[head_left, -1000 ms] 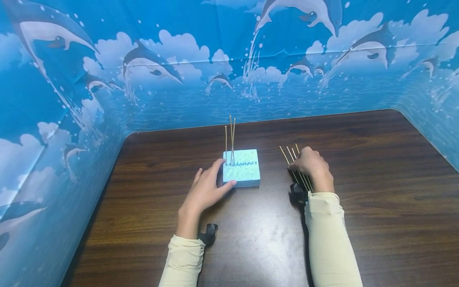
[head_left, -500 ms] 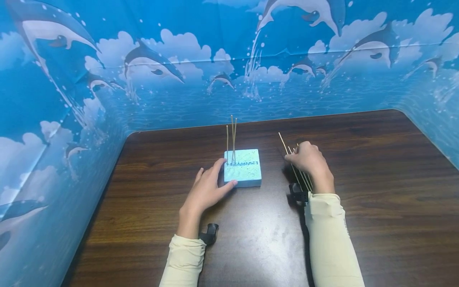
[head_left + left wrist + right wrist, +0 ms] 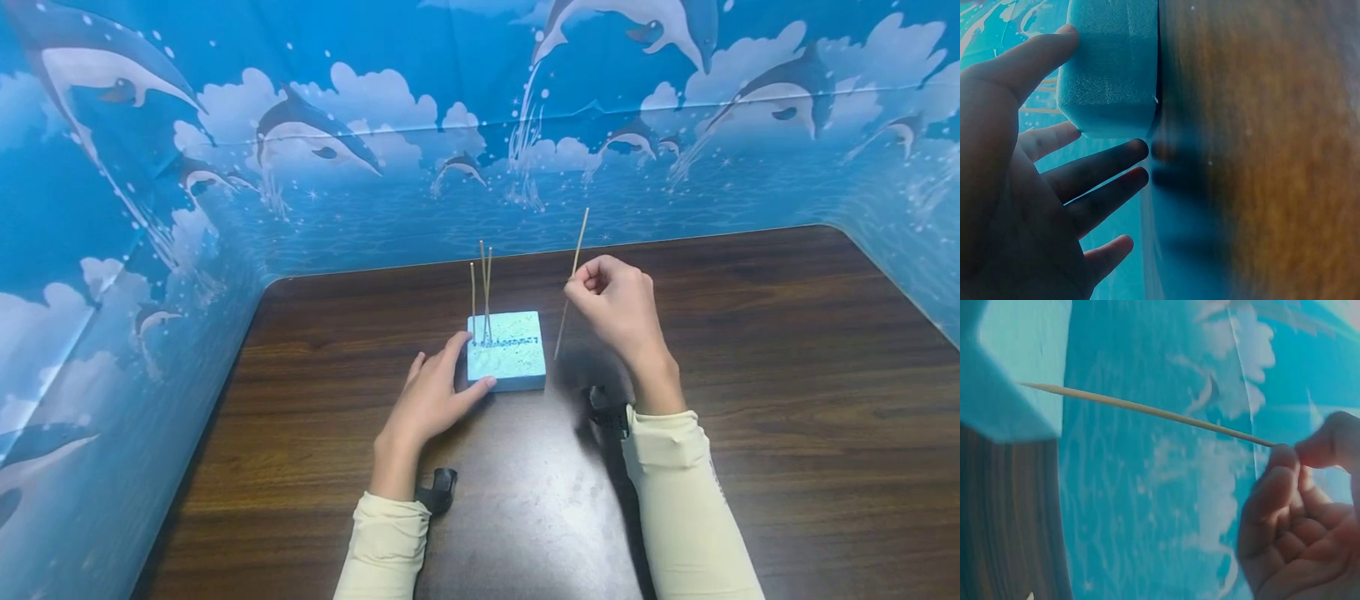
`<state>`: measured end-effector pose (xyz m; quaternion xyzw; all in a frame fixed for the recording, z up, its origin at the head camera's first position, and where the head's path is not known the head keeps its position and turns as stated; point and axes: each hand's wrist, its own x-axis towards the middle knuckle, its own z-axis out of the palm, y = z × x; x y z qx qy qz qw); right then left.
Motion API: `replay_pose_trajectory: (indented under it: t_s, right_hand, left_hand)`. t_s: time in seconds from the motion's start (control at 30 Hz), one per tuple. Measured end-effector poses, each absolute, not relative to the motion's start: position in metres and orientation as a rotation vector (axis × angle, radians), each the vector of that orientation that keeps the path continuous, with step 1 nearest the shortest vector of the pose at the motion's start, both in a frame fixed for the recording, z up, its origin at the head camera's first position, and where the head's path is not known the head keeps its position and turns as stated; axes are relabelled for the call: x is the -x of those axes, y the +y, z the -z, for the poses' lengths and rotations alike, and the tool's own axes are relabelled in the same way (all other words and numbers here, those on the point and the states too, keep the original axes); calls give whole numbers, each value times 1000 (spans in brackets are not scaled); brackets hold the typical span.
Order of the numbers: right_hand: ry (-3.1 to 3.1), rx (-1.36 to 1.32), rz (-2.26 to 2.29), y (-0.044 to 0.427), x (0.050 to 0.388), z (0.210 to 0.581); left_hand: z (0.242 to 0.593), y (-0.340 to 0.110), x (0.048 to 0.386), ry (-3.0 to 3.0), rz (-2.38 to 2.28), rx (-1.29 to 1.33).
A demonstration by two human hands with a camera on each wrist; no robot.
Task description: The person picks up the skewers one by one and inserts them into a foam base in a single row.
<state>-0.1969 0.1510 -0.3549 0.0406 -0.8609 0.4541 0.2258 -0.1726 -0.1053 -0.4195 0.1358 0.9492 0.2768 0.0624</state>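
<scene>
A light-blue foam block (image 3: 510,365) sits on the table, with a dotted dark line across its top. Three thin bamboo skewers (image 3: 473,296) stand in its left part, two of them close together. My left hand (image 3: 429,398) rests against the block's left side, thumb and index finger touching it and the other fingers spread, as the left wrist view also shows. Right of the block, my right hand (image 3: 621,312) pinches another bamboo skewer (image 3: 581,237) between thumb and fingertips, raised and nearly upright. Its pointed lower end (image 3: 1041,386) shows in the right wrist view.
The dark wood table (image 3: 810,400) has rounded far corners. A blue dolphin-print curtain (image 3: 420,200) encloses its back and sides. Black wrist cameras (image 3: 442,490) sit at both wrists. The loose skewers seen earlier are hidden around my right hand and forearm.
My right hand has picked one skewer from the loose ones on the table, lifted it and turned it nearly upright, moving left towards the block. The left hand and block stay put.
</scene>
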Motion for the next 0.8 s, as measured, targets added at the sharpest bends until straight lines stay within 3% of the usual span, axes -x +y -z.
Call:
replay_pose_trajectory:
  t_s: [0.33,0.8]
  right_hand:
    - [-2126,-461,-1347,114,196,359]
    - [-2163,-537,-1333,103,196,363]
  left_hand:
    - [420,-106,174,2870,-816,-403]
    - [419,-105,174,2870,-815,-401]
